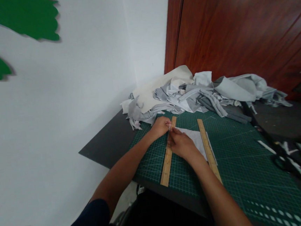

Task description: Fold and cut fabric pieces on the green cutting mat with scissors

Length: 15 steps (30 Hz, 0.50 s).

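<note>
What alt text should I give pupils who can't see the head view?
A person's hands are close together over one of two wooden rulers, with pale fabric between the rulers on a green gridded mat. Grey and cream cloth lies heaped behind.

The scene is lit softly and rather dimly. A pale glare is reflected near the top of the door (pixel 246 30). Thin shadows are cast beside the green shapes (pixel 30 19). The fingers (pixel 176 132) are slightly blurred; the edges are stretched.
</note>
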Motion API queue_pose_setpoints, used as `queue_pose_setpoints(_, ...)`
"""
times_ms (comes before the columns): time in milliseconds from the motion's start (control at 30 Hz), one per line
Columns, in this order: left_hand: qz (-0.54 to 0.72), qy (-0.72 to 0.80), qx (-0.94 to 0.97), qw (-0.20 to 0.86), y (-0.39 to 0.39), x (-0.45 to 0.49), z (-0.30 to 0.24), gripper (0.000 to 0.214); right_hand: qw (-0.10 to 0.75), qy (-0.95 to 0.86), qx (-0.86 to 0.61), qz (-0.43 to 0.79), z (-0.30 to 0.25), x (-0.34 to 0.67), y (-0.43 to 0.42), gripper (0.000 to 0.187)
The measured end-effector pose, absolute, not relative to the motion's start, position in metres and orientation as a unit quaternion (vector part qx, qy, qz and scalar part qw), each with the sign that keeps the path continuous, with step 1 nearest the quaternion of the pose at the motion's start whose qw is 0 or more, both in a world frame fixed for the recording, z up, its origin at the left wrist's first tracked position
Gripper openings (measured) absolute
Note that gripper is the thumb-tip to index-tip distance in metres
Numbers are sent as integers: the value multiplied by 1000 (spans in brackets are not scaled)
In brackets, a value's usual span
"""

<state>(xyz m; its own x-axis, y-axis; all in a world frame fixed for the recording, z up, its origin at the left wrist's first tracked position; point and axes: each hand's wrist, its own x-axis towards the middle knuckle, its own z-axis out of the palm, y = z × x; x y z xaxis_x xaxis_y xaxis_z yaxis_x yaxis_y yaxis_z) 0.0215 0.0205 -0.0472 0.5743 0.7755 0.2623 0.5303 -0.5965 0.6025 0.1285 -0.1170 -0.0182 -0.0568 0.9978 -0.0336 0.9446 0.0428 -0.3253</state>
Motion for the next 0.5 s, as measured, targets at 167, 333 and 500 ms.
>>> queue_pose_setpoints(167,246,378,856,252,18,18,-44,15,101,-718,-678,124,-18,129,-118,60)
queue_pose_setpoints(333,219,368,855,293,17,11,-39,14,110,-719,-675,121,-19,129,-119,58)
queue_pose_setpoints(500,187,357,854,328,23,6,-39,12,105,-716,-677,130,-17,128,-119,54)
